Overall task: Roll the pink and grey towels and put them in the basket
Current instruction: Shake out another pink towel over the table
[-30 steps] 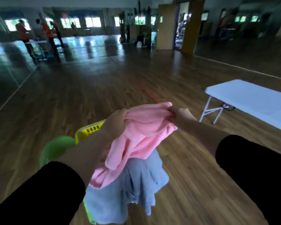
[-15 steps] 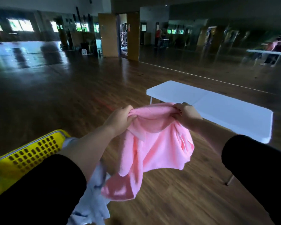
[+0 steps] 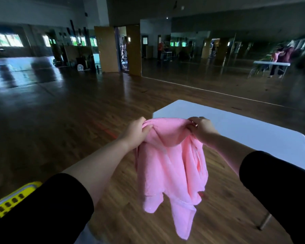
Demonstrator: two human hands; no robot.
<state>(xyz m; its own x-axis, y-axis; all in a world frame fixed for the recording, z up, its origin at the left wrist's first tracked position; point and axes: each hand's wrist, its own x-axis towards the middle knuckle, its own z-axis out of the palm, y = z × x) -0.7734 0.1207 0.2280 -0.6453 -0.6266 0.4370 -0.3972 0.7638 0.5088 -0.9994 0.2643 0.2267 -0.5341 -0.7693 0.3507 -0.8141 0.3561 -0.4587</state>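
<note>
A pink towel (image 3: pixel 171 169) hangs crumpled in the air in front of me. My left hand (image 3: pixel 136 132) pinches its top edge on the left and my right hand (image 3: pixel 201 128) pinches the top edge on the right. The towel dangles over the wooden floor, just before the near corner of a white folding table (image 3: pixel 253 134). A yellow perforated basket (image 3: pixel 9 201) shows only its rim at the bottom left, behind my left sleeve. A pale sliver of the grey towel (image 3: pixel 83 235) peeks out under my left arm at the bottom edge.
Dark wooden floor (image 3: pixel 51 129) spreads to the left and ahead. A mirror wall (image 3: pixel 218 55) runs along the right, showing another table and people. Wooden doors (image 3: pixel 111 50) and a small fan (image 3: pixel 80 67) stand far back.
The view has swung right, so the table sits closer ahead and the basket and grey towel have slid to the bottom left. Both hands still hold the pink towel, now hanging looser.
</note>
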